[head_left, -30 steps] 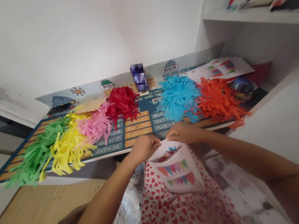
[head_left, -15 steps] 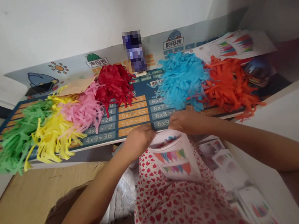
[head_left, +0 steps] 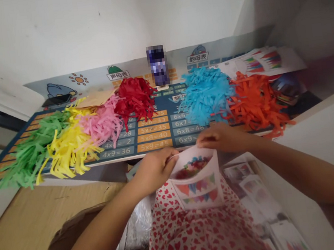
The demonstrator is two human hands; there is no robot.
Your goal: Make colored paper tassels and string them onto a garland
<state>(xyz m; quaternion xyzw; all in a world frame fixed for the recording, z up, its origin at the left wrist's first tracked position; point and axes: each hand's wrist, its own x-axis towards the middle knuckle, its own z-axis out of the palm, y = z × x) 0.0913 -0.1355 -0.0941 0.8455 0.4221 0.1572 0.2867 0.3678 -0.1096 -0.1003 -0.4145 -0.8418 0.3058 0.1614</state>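
Observation:
My left hand [head_left: 159, 166] pinches the left edge of a white printed bag [head_left: 198, 198] at its mouth. On the opposite top edge, my right hand [head_left: 218, 138] has its fingers closed too. The bag hangs upright over my lap, its mouth spread, with pictures of coloured bunting on the front. Colourful bits [head_left: 192, 167] show inside, blue ones uppermost; their kind is too small to tell. Just beyond my right hand lie a blue bundle of paper fringe [head_left: 206, 95] and an orange fringe bundle [head_left: 256, 101].
Red [head_left: 135, 98], pink [head_left: 102, 123], yellow [head_left: 71, 147] and green [head_left: 34, 148] fringe bundles lie on the left of the desk mat [head_left: 152, 135]. Printed sheets [head_left: 263, 62] are at back right. A blurred upright object [head_left: 158, 64] stands mid-back. More printed bags [head_left: 259, 195] lie below right.
The bag's mouth has been pulled wider, so more of its coloured contents shows. Both hands have moved slightly apart, and the head view has shifted a little.

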